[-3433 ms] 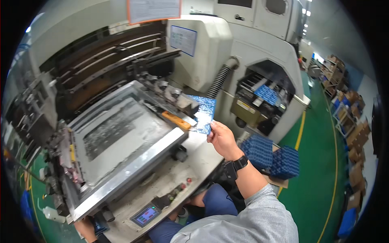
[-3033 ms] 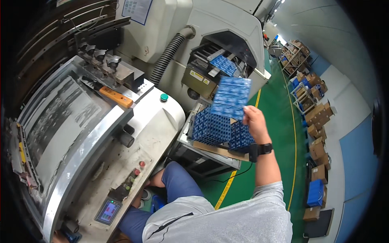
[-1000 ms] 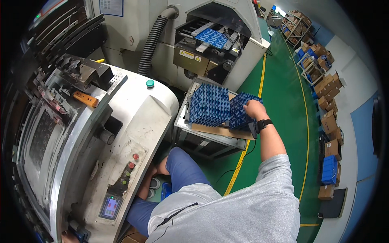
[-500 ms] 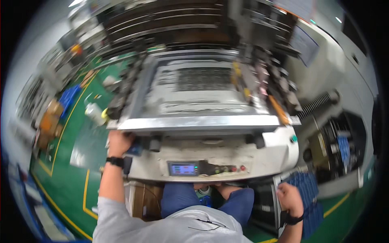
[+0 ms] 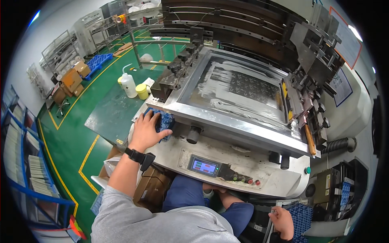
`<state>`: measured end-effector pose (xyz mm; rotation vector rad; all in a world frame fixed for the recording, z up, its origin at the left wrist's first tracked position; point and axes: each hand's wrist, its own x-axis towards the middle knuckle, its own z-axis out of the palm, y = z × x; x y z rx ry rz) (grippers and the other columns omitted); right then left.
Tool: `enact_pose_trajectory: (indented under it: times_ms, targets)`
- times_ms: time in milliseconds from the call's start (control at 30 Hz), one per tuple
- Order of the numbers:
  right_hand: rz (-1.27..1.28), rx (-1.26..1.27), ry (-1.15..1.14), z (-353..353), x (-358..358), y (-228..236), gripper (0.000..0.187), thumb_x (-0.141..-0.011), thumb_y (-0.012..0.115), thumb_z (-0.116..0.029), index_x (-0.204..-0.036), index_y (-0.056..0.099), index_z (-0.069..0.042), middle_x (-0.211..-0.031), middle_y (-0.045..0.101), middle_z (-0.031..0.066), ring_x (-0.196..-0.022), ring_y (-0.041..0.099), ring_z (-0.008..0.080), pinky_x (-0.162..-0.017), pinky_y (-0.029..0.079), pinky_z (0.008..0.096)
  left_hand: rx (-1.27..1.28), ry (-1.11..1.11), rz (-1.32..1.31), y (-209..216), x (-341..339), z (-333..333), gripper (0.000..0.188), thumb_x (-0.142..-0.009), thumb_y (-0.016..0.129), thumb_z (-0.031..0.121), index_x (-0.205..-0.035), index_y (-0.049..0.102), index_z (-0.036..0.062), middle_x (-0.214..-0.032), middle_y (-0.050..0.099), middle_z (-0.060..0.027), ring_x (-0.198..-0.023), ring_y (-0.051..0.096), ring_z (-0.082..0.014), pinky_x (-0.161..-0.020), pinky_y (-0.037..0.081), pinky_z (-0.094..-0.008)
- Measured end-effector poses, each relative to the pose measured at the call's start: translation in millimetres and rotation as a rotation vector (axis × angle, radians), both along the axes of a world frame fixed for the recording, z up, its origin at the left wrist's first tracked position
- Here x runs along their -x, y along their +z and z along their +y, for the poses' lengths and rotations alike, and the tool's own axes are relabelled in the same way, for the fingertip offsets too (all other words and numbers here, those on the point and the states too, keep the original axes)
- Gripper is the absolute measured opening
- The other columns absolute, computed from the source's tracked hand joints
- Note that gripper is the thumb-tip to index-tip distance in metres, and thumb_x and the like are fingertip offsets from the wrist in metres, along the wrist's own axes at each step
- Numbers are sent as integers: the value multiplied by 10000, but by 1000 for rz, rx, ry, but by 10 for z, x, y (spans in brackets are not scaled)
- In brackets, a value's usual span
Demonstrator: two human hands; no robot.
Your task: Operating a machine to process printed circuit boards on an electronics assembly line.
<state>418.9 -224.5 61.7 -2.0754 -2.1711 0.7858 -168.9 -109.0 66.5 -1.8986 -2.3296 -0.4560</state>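
My left hand [image 5: 146, 131] rests with fingers spread over a crumpled blue cloth [image 5: 167, 120] at the left front corner of a screen-printing machine [image 5: 243, 156]. Just beyond it is the corner of the metal-framed printing screen [image 5: 239, 126], whose mesh carries smeared silver-grey paste and a dark patterned area. A squeegee [image 5: 286, 101] with yellow edges stands at the screen's right side. Near the lower right, my right hand [image 5: 282, 222] hangs beside a blue patterned cloth [image 5: 300, 218]; its fingers are curled, and nothing shows in them.
A white squeeze bottle [image 5: 129, 86] and a yellow jar [image 5: 142, 91] stand on a side table [image 5: 109, 113] at left. A wooden-handled tool [image 5: 310, 139] lies by the screen's right corner. The control panel [image 5: 204, 166] faces my lap; a blue rack [image 5: 36, 186] stands far left.
The view has swung left, and the machine now appears tilted and further right. My left hand's fingers now show spread on the blue cloth. My right hand stays curled near the lower right.
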Motion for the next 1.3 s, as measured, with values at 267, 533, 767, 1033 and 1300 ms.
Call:
enact_pose_trajectory:
  times_ms: [267, 533, 767, 1033, 1300]
  targets:
    - [-10, -38, 154, 291, 257, 167, 290, -770, 734, -125, -1024, 664, -4, -766, 653, 159, -695, 636, 329, -640, 501, 393, -630, 25, -243, -296, 257, -679, 310, -857, 726, 252, -891, 522, 22, -903, 569, -116, -820, 533, -294, -741, 419, -404]
    - [-1, -37, 234, 596, 847, 573, 306, -787, 745, -168, -1051, 678, -26, -817, 677, 146, -769, 658, 344, -692, 529, 406, -82, 113, -1664, -814, 49, -601, 575, -1010, 409, 588, -904, 585, 51, -773, 600, -38, -704, 557, -145, -660, 443, -283]
    - [45, 6, 376, 596, 934, 894, 321, -842, 734, -189, -1120, 659, -46, -876, 693, 144, -823, 681, 321, -732, 536, 377, -398, 88, -1815, -615, -27, -277, 296, -1003, 557, 410, -1015, 583, 116, -846, 614, -12, -741, 558, -102, -670, 432, -263]
    - [131, 89, 432, 619, 1067, 935, 302, -864, 735, -188, -1111, 662, -31, -889, 690, 134, -821, 688, 304, -731, 542, 361, -786, 127, -1878, -692, 513, 232, 281, -1009, 564, 360, -1010, 588, 80, -852, 605, 3, -719, 524, -87, -663, 405, -221]
    - [44, -478, 530, 1157, 1332, 493, 187, -855, 709, -133, -1006, 682, -27, -920, 685, 134, -878, 656, 319, -788, 524, 391, -897, 15, -1971, -1471, 451, 731, 295, -1026, 536, 353, -1072, 588, 66, -883, 591, 0, -773, 526, -104, -761, 447, -257]
